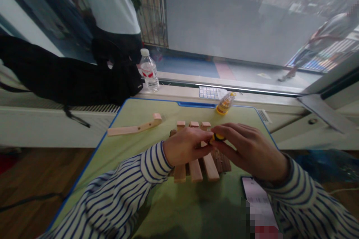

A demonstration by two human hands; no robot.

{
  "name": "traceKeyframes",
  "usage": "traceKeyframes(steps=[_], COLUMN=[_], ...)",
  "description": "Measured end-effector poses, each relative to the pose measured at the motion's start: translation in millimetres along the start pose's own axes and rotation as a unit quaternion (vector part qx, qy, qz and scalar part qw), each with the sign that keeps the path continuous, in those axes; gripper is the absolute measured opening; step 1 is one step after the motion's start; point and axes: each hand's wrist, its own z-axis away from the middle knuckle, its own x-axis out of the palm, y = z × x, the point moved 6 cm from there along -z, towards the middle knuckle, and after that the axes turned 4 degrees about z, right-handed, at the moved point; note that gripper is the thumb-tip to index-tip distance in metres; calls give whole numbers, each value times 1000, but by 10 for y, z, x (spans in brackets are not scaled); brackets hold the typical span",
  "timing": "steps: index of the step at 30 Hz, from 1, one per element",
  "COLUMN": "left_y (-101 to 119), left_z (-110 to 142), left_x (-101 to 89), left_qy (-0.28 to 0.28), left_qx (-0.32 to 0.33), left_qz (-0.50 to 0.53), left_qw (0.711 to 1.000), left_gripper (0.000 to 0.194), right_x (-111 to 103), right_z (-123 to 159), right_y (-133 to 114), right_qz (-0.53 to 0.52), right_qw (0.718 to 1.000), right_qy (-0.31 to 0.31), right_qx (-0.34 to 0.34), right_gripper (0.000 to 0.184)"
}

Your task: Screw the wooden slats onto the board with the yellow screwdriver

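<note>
The right hand (246,149) is gripping a small yellow-and-black piece (219,137) between thumb and fingers, holding it above the middle of the table. The left hand (189,145) is bringing its thumb and fingertips together right at the near-left end of that piece; whether they are pinching anything, I cannot tell. Just below both hands, three pale wooden strips (211,167) are lying side by side, running from far to near, with darker brown wood (226,162) showing to their right.

Farther left, a curved wooden piece (140,127) is lying apart from the strips. At the far right, a small bottle with yellow ends (226,103) is standing near the table's edge. On the near right, a phone (259,201) is lying partly under the right forearm. All these are resting on the green table (159,209). Beyond its far edge, a water bottle (150,74) is standing beside a black bag (75,82).
</note>
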Motion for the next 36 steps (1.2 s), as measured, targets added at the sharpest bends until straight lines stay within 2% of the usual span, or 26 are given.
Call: traceKeyframes(steps=[6, 11, 18, 24, 36], left_y=[-7, -44, -51, -67, -67], left_z=[2, 19, 32, 32, 33], left_x=[-33, -21, -18, -9, 10], left_qy=[34, 28, 19, -5, -16], left_qx=[-6, -39, -28, -29, -15], left_qz=[21, 38, 28, 15, 20], left_qw=[999, 998, 999, 999, 1000], left_gripper=[9, 14, 20, 18, 14], right_x=[1, -13, -50, -62, -30], right_z=[14, 17, 20, 31, 21], right_y=[-13, -19, -55, -60, -38], right_qz=[13, 8, 9, 8, 10], right_qw=[1000, 1000, 1000, 1000, 1000], right_qy=[0, -5, -19, -9, -16], right_qx=[0, 6, -10, -23, -10], right_gripper=[26, 26, 38, 28, 26])
